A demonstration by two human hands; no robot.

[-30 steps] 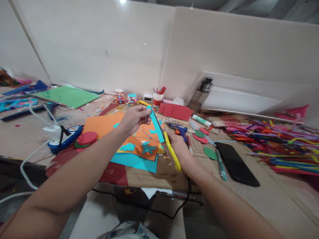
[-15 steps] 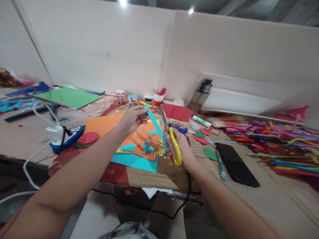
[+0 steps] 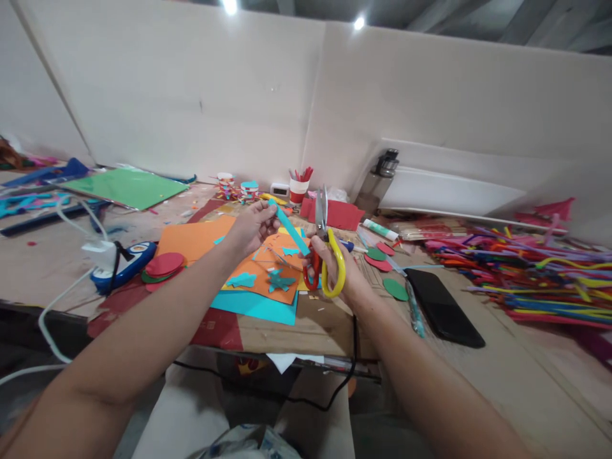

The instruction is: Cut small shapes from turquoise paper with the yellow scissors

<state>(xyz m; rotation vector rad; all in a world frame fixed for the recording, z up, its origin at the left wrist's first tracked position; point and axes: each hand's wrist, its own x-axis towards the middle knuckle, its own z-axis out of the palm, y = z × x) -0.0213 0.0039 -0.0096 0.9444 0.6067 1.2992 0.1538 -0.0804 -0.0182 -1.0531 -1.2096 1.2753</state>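
Note:
My left hand pinches the upper end of a narrow turquoise paper strip held above the table. My right hand grips scissors with one yellow and one red handle, blades pointing up, and also touches the strip's lower end. Below them lie orange sheets, a turquoise sheet and small turquoise cut-outs.
A black phone lies right of my hand, a big heap of coloured pipe cleaners further right. Red and green paper circles, a blue glue gun with white cable, a green sheet, a glue stick and a metal bottle surround the work.
The scissors swung from lying along the strip to pointing upright, their red handle now showing. Both hands drifted slightly left, the strip still held between them.

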